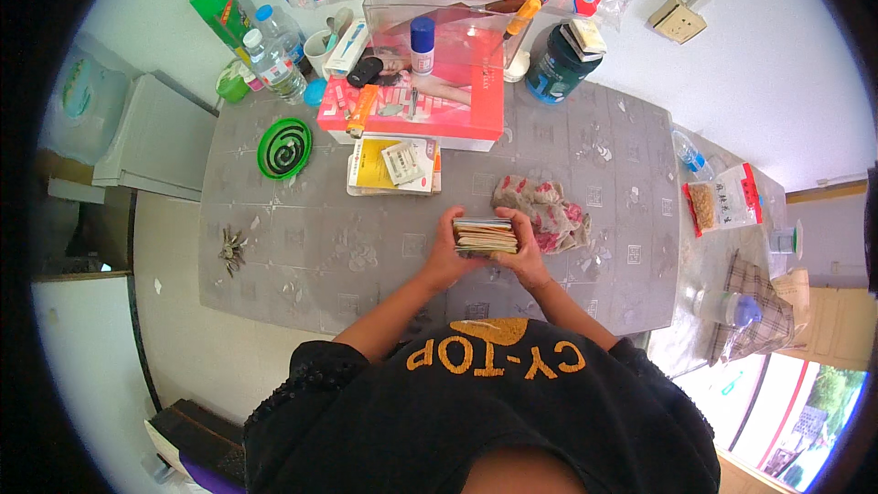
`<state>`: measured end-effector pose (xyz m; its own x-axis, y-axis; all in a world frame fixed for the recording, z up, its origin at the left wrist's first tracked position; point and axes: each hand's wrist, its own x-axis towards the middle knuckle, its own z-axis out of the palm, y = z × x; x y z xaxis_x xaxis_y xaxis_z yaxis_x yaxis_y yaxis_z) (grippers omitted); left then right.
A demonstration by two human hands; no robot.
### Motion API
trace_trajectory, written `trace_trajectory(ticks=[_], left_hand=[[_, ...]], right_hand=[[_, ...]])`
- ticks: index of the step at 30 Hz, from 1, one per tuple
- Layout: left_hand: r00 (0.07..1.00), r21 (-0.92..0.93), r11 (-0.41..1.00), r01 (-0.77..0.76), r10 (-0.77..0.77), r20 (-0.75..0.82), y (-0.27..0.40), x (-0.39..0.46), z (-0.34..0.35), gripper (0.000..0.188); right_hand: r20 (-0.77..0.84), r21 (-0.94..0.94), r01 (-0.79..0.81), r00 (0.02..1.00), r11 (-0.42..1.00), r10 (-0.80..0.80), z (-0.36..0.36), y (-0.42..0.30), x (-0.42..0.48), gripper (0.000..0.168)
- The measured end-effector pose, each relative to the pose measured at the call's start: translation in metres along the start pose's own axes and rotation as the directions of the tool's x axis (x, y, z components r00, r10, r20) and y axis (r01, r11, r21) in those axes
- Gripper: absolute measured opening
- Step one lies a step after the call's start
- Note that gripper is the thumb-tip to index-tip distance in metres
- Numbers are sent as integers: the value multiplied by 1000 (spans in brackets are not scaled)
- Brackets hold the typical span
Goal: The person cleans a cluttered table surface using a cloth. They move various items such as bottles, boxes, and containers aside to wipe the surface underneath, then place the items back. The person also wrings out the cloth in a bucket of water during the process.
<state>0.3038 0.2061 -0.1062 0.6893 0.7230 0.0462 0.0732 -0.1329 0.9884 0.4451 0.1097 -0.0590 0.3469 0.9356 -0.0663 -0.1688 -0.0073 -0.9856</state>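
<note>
A thick stack of cards (485,236) is held between my two hands over the near part of the table. My left hand (444,254) grips its left end, and my right hand (525,250) grips the right end. The cards' edges face up toward me, mostly cream and tan with some darker ones. Just beyond my right hand lies a crumpled cloth (549,209) with a red pattern. Farther off to the left, small flat boxes (363,168) lie piled with a white sachet (402,163) on top.
A grey patterned tablecloth (357,240) covers the table. Behind are a pink box (453,116), a green mosquito-coil dish (264,151), a water bottle (278,72) and a dark tub (552,79). A spiky dried cluster (232,250) lies at left. A snack bag (730,202) rests on the right-hand surface.
</note>
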Motion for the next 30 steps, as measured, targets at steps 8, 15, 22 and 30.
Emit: trace_trajectory(ticks=[8, 15, 22, 30], left_hand=[[1000, -113, 993, 18, -17, 8, 8, -4, 2, 85], [961, 182, 945, -271, 277, -11, 10, -16, 8, 58], [993, 133, 985, -113, 117, -24, -20, -1, -2, 45], [970, 294, 924, -243, 224, 97, 13, 7, -5, 45]], right_hand=[[-250, 52, 130, 962, 990, -113, 8, 6, -5, 43], [-440, 20, 123, 892, 992, -102, 34, 0, 2, 15], [19, -681, 252, 944, 687, -328, 12, -5, 5, 21], [371, -914, 347, 924, 209, 89, 8, -68, 28, 45]])
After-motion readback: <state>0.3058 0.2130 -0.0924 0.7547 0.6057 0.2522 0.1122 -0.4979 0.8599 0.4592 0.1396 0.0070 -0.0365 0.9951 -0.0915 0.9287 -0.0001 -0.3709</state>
